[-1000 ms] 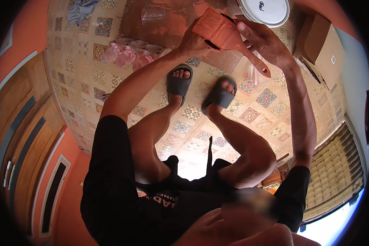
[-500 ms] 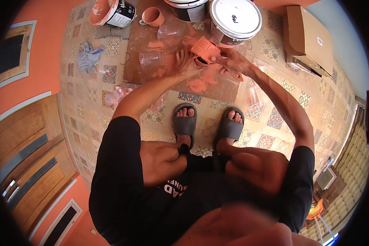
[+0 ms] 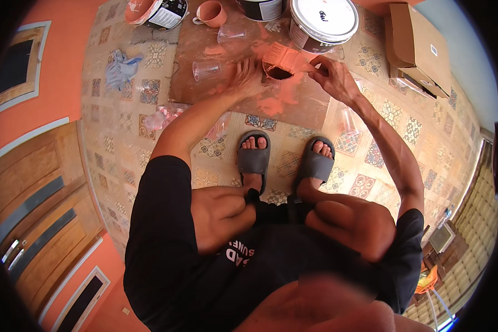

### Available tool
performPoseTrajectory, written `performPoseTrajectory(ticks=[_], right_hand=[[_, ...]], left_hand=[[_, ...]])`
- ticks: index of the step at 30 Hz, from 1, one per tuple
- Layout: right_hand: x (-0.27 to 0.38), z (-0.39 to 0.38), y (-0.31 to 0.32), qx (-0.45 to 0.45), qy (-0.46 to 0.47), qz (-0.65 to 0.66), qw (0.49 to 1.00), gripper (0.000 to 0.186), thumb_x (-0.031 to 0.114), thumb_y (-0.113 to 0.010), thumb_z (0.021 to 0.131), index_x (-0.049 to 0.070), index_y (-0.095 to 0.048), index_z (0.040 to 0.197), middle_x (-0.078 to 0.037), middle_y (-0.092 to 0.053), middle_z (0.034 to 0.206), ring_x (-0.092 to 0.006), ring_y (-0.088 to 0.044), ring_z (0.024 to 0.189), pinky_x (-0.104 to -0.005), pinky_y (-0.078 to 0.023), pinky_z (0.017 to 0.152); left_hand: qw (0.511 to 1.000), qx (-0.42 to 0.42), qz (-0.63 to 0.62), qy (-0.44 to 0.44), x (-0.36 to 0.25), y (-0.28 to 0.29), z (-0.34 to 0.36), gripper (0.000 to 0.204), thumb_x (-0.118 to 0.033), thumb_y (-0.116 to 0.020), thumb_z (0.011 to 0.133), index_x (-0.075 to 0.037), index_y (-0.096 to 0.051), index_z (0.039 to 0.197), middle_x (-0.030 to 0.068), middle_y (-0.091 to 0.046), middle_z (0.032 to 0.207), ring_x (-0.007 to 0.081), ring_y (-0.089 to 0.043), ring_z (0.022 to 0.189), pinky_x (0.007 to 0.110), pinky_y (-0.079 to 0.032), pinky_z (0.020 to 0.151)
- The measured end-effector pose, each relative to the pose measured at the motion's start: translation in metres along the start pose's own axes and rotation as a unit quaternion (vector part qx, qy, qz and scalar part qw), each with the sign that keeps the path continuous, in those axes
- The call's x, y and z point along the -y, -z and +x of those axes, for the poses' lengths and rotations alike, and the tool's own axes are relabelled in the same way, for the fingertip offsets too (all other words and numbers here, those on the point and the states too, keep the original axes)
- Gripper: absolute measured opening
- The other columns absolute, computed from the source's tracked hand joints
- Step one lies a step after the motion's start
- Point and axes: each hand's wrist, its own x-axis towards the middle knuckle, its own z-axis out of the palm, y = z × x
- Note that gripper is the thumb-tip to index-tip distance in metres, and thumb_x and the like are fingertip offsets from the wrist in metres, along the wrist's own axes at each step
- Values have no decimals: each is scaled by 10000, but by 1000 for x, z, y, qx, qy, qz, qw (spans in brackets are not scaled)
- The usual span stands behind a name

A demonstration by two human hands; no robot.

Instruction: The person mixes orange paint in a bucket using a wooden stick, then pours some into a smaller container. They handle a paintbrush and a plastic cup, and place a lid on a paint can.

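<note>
A paintbrush (image 3: 281, 57) thick with orange paint lies across the mouth of a small orange-coated cup (image 3: 278, 73), whose inside looks dark. My right hand (image 3: 333, 79) is closed in a pinch at the brush's paint-smeared handle end, to the right of the cup. On the cup's left side is my left hand (image 3: 249, 80), fingers stretched out and apart; whether it touches the cup I cannot tell. Beneath them is a brown board (image 3: 191, 91) smeared with orange paint. A clear plastic cup (image 3: 206, 70) lies on its side left of my left hand.
Behind stand a white-lidded paint bucket (image 3: 323, 22), another bucket (image 3: 263, 8), an orange mug (image 3: 211, 14) and a tipped paint bucket (image 3: 163, 14). A cloth (image 3: 123, 69) lies on the tiles at left. A cardboard box (image 3: 418, 47) stands at right. Clear cups lie near my sandals (image 3: 253, 160).
My right hand has moved right, away from the cup's side to the brush's handle end. My left hand has loosened and shifted slightly left from the cup. The cup sits a little lower.
</note>
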Motion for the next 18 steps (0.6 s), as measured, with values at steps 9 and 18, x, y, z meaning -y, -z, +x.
performPoseTrajectory(ticks=[9, 18], right_hand=[[-1, -10, 17, -75, -22, 222, 972, 364, 362, -577, 1052, 47, -660, 1215, -32, -601, 747, -117, -549, 623, -295, -472, 579], [-6, -56, 8, -229, -12, 300, 926, 328, 300, -523, 1089, 6, -624, 1191, 5, -525, 725, -72, -456, 615, -254, -390, 562]], left_hand=[[983, -150, -60, -82, 34, 72, 26, 510, -73, -678, 865, -72, -579, 1366, 193, -470, 1426, 379, -505, 1288, 487, -431, 1079], [916, -247, -141, -283, -58, 179, 100, 306, -139, -707, 864, -53, -697, 1157, 161, -621, 1193, 341, -582, 1146, 454, -497, 972]])
